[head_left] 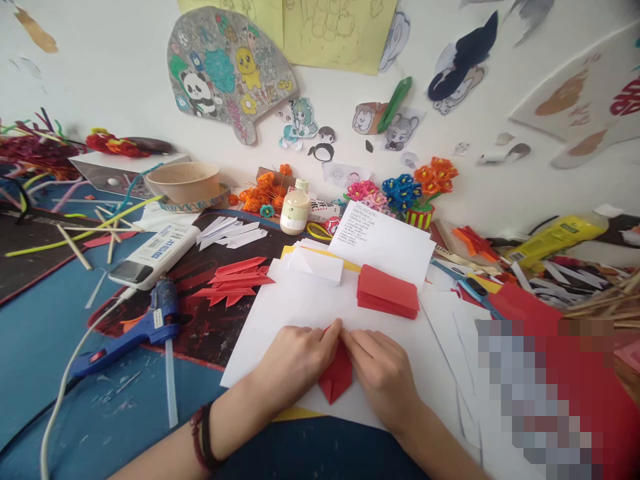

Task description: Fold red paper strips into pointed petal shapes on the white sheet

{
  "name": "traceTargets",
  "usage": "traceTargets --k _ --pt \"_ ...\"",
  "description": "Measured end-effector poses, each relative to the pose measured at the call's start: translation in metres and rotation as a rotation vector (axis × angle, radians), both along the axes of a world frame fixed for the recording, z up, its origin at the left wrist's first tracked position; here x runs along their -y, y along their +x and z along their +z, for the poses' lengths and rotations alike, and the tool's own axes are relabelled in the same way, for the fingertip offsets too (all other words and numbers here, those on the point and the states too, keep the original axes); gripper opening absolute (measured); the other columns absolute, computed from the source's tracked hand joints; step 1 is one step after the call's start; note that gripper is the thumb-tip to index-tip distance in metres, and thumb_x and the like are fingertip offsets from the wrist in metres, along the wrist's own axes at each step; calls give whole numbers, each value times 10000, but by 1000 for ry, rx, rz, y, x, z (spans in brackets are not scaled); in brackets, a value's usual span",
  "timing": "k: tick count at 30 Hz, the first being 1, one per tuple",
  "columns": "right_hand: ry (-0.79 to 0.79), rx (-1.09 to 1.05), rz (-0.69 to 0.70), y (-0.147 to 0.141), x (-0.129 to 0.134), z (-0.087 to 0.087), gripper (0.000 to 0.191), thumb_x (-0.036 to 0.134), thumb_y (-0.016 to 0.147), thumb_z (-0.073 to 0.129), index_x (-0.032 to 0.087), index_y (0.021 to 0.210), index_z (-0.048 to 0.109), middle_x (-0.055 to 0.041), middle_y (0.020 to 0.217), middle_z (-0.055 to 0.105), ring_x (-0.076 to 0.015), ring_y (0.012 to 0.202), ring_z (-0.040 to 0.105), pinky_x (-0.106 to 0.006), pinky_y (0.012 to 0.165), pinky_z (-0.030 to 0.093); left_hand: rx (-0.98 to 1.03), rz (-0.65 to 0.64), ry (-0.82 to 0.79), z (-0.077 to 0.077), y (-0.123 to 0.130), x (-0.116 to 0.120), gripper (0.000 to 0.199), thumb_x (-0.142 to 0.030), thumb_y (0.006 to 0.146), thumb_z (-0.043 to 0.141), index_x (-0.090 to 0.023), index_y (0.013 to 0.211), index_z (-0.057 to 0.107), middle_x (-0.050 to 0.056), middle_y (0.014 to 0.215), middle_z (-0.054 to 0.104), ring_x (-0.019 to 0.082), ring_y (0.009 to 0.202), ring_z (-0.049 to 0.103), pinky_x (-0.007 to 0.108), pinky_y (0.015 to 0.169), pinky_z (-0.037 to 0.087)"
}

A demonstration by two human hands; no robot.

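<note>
- Forearms (pixel 165 447) are seen at the bottom.
- At lower centre, folded red paper (pixel 336 377) is held near its top by left hand (pixel 297 357) and right hand (pixel 384 373), fingers nearly closed.
- Probably light and easily creased, it is best taken by folded edges.

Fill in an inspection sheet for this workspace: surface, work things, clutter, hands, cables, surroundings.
Surface: blue tabletop, partly under a dark red-edged mat and large white paper sheets.
Work things: folded red paper piece in front; stack of red paper rectangles beyond; pile of folded red paper strips to the left.
Clutter: blue glue gun, wooden sticks, beige bowl, yellow bottle.
Hands: left hand and right hand both touch the folded piece, fingertips near its far end.
Cables: white cable at a white rectangular device; it passes near the glue gun.
Surroundings: white wall with paper drawings; other people: nothing seen; pixelated patch hides lower right.
</note>
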State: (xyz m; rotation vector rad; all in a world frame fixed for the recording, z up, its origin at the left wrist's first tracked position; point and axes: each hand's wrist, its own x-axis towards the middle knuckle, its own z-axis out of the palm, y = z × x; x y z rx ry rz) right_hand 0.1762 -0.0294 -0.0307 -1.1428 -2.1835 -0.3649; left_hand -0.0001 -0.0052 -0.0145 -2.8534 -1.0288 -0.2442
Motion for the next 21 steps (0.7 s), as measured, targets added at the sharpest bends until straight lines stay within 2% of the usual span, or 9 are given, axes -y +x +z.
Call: traceTargets --k 4,9,14,21 --pt "-6 -14 16 -1 0 0 190 14 870 531 26 967 694 -35 610 552 -134 566 434 -292 523 361 -82 28 -75 6 1 -1 285 -87 927 401 -80 1202 474 14 705 612 163 555 605 258 480 485" --pt "-5 -9 14 -1 -1 -1 193 11 868 533 22 976 693 -35 611 553 -134 564 429 -293 520 356 -141 21 -95 9 4 -1 311 -80 928 392 -60 1228 469 28 727 611 173 578 611 269 491 492" --pt "-3 -8 6 -1 -1 -2 195 2 864 537 42 968 697 -34 617 562 -134 566 441 -290 528 358 -164 36 2 3 6 3 443 -30 900 390 16 1340 371 53 753 619 183 584 612 280 464 488" --pt "7 5 -15 -1 -1 -1 177 22 868 545 63 949 697 -28 617 564 -132 554 438 -291 524 352 -106 4 114 -1 4 6 362 5 883 390 38 1233 478 72 770 634 178 591 616 295 480 509"
